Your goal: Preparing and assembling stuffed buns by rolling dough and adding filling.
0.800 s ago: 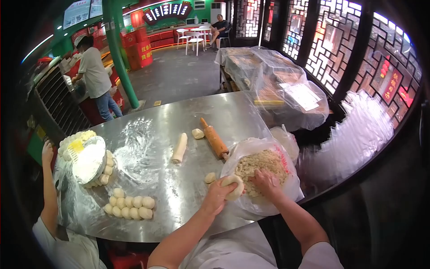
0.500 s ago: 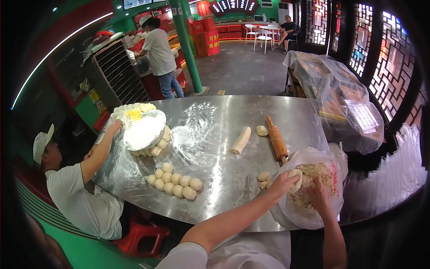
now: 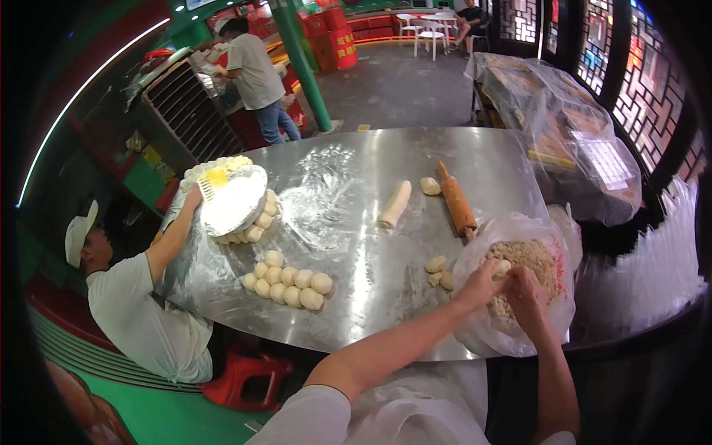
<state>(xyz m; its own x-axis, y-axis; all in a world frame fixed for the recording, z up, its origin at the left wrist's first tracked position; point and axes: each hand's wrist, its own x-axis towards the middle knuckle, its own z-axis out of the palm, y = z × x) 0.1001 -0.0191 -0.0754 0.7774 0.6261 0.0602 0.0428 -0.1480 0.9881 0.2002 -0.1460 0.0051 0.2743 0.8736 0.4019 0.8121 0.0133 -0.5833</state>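
Note:
My left hand (image 3: pixel 480 286) is closed round a small pale piece of dough (image 3: pixel 501 268), held over a plastic bag (image 3: pixel 482 248) of crumbly beige filling (image 3: pixel 535 259). Against the dough's right side, my right hand (image 3: pixel 525 291) has its fingers pinched together at the edge. Whether filling is inside the dough is hidden by my fingers. Left of the bag, a few small dough lumps (image 3: pixel 437 265) lie on the steel table (image 3: pixel 334 222). A wooden rolling pin (image 3: pixel 457 200) rests just beyond the bag, with another dough lump (image 3: pixel 429 186) beside it.
A dough log (image 3: pixel 395 205) lies mid-table, and rows of dough balls (image 3: pixel 289 285) sit nearer. At left, a co-worker (image 3: pixel 148 304) reaches to a flour-filled bowl (image 3: pixel 236 204) with a yellow scraper. Plastic-covered trays (image 3: pixel 552 126) stand beyond the right end. A red stool (image 3: pixel 248 378) is below the table.
My right hand has come up out of the filling to the dough in my left hand. The dough, flat and open before, is now gathered between both hands. The view has tilted downward.

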